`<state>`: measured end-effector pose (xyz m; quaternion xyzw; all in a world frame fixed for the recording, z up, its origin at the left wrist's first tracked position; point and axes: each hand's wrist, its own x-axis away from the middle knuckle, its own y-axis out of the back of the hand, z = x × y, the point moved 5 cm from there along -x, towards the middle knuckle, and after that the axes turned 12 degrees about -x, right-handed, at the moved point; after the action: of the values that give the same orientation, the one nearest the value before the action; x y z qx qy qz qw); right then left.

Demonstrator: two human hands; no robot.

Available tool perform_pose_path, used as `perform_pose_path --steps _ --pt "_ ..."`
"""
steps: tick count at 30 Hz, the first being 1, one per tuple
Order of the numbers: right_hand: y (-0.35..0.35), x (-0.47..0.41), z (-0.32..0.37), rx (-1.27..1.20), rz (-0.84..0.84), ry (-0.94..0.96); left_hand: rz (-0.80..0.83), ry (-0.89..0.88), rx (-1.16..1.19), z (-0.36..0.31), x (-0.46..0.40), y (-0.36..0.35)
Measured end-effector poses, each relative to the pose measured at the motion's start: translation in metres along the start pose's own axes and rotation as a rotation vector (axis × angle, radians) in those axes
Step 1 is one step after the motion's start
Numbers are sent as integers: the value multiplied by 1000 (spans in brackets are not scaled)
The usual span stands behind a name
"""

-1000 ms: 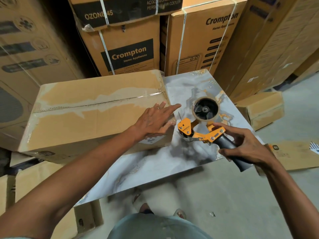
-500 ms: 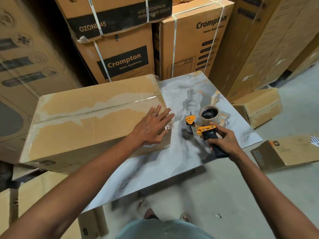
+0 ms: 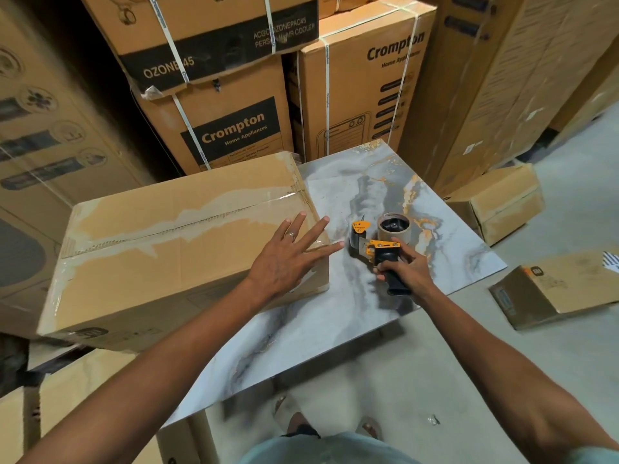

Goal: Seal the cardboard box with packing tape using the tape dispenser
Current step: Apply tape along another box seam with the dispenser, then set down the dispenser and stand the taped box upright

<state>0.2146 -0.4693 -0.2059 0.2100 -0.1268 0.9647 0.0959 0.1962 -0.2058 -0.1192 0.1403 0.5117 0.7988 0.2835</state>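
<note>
Holding the tape dispenser (image 3: 375,244) by its dark handle, the right hand (image 3: 407,274) has its fingers curled tight around it. The dispenser sits low on the marble table (image 3: 335,323), with its roll of tape on the far side and its orange front pointing away from the person.

The cardboard box (image 3: 174,249) lies on the left part of the table, just beside the dispenser. The left hand (image 3: 289,262) is spread wide with straight fingers and holds nothing. It sits over the box's near right corner, but I cannot tell if it presses down.

A shiny strip of tape (image 3: 187,224) already runs along the box top, going from the left side to the right side. That line is the box's long way.

The box is to the left of the right hand. So the dispenser probably has to lift up and go left to reach the top. The left hand is nearer to the box and looks ready to keep it from sliding.
</note>
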Motion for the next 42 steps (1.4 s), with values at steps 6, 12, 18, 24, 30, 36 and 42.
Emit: perform_pose_path --steps 6,12,18,24,30,36,42 --pt "3 -13 -8 129 -46 53 33 3 -52 -4 0 -2" --pt "1 -16 -18 404 -44 121 25 -46 24 -4 4 1" --pt "-21 -6 -1 434 -203 233 -3 199 354 3 4 6" --pt "-97 21 37 318 70 410 -42 302 430 6 -1 3" --pt "-160 56 34 221 335 468 46 452 379 8 -3 3" --pt "-166 58 9 163 321 467 79 444 403 12 -4 3" --pt "-166 55 1 16 313 367 82 456 428 12 -4 6"
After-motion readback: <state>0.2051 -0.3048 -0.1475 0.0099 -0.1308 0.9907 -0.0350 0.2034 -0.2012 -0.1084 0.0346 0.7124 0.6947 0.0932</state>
